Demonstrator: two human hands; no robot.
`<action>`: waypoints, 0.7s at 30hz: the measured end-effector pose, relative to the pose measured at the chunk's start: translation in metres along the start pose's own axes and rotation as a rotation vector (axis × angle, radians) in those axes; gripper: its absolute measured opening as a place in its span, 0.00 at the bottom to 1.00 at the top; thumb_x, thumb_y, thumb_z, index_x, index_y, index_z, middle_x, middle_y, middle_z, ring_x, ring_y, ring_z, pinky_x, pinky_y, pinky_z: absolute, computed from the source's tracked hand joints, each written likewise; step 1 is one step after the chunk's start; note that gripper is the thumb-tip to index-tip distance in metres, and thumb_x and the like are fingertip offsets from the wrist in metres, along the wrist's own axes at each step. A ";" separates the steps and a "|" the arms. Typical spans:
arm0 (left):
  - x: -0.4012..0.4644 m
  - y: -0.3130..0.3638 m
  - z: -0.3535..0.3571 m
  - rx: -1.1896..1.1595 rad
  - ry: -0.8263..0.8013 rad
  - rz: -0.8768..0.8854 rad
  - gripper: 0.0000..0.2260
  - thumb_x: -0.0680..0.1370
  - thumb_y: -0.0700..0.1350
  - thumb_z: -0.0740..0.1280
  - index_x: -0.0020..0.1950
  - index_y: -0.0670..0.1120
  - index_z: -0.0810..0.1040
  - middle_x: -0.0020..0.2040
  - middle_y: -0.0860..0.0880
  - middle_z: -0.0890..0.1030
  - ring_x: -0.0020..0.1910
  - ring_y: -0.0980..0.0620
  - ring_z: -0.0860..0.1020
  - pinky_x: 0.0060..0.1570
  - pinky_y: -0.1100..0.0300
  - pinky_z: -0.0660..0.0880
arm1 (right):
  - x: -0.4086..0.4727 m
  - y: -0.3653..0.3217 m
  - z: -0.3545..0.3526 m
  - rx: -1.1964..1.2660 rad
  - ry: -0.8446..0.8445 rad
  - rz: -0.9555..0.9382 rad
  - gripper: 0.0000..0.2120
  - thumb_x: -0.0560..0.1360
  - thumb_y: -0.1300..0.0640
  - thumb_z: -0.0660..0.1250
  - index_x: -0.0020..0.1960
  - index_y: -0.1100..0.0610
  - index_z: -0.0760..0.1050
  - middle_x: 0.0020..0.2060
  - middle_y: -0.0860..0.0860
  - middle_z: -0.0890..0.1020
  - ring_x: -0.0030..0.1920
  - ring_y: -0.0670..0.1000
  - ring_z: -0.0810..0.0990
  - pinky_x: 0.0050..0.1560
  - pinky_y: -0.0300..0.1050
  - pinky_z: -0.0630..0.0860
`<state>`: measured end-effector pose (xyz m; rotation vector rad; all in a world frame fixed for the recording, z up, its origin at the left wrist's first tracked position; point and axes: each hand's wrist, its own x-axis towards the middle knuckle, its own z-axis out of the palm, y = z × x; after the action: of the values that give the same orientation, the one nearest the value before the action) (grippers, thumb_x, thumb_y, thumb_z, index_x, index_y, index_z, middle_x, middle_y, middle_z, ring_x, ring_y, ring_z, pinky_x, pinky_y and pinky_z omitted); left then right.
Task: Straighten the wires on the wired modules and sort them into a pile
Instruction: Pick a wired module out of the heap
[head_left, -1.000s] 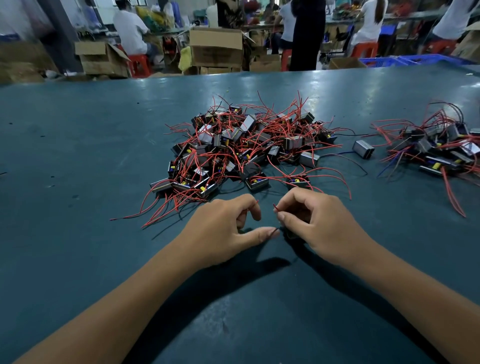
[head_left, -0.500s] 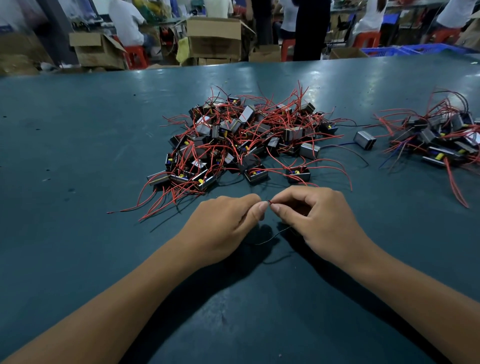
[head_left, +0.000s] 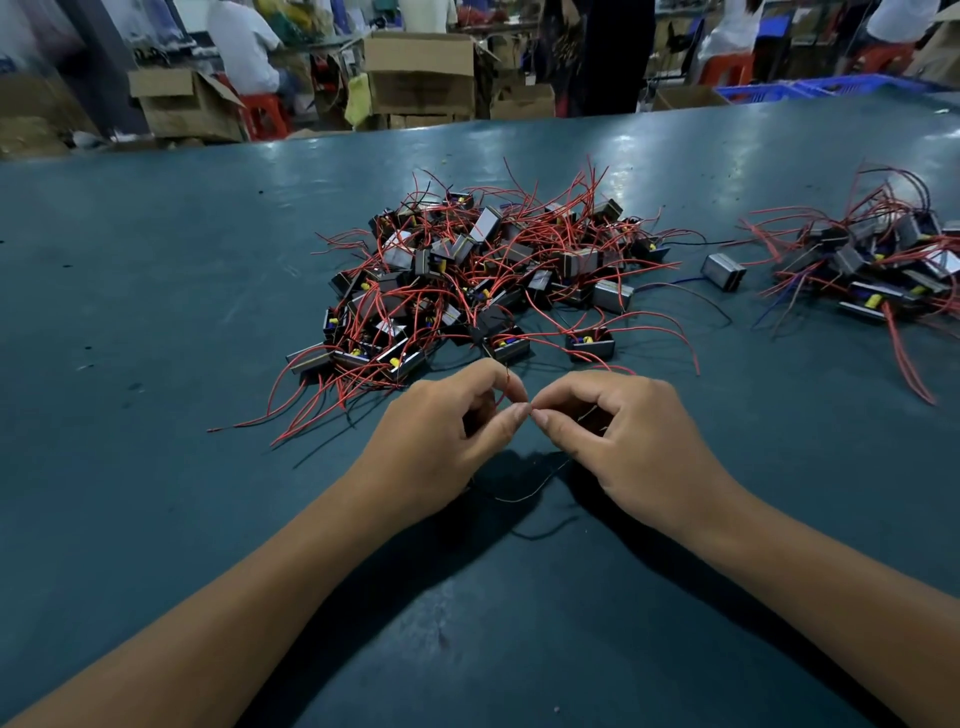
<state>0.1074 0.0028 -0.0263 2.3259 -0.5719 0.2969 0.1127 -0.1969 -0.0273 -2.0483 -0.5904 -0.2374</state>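
left hand (head_left: 441, 441): rose off the table (fingers opened slightly), red wire (head_left: 503, 391) now showing at its fingertips
right hand (head_left: 618, 436): lifted alongside, thumb meeting left thumb

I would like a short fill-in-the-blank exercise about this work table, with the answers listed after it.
1. Most wires in the big pile of modules are ____ in colour.
2. The left hand and the right hand both pinch a thin ____.
3. The smaller pile lies to the ____ of the big one.
4. A single grey module lies ____ the two piles.

Answers: red; wire; right; between
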 end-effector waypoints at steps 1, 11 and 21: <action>0.000 0.000 0.000 -0.010 -0.001 0.003 0.02 0.81 0.52 0.67 0.51 0.55 0.77 0.32 0.52 0.75 0.31 0.52 0.73 0.33 0.51 0.72 | 0.000 0.000 0.000 0.000 -0.005 -0.009 0.04 0.76 0.59 0.72 0.44 0.50 0.83 0.36 0.43 0.83 0.38 0.45 0.81 0.39 0.32 0.72; 0.000 0.002 -0.001 -0.014 -0.004 -0.028 0.07 0.79 0.54 0.64 0.47 0.53 0.77 0.33 0.52 0.77 0.32 0.52 0.74 0.34 0.51 0.72 | -0.001 -0.003 -0.002 -0.064 -0.028 -0.060 0.03 0.76 0.59 0.72 0.46 0.53 0.83 0.38 0.43 0.83 0.41 0.45 0.81 0.42 0.36 0.74; 0.000 0.004 -0.001 -0.017 -0.025 -0.064 0.05 0.77 0.51 0.61 0.43 0.53 0.74 0.31 0.56 0.74 0.30 0.55 0.70 0.33 0.58 0.65 | -0.001 -0.004 -0.002 -0.079 -0.045 -0.094 0.03 0.75 0.60 0.72 0.45 0.54 0.83 0.38 0.44 0.83 0.41 0.45 0.80 0.43 0.41 0.75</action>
<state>0.1055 0.0013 -0.0235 2.3289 -0.5092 0.2322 0.1098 -0.1968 -0.0238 -2.1091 -0.7169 -0.2741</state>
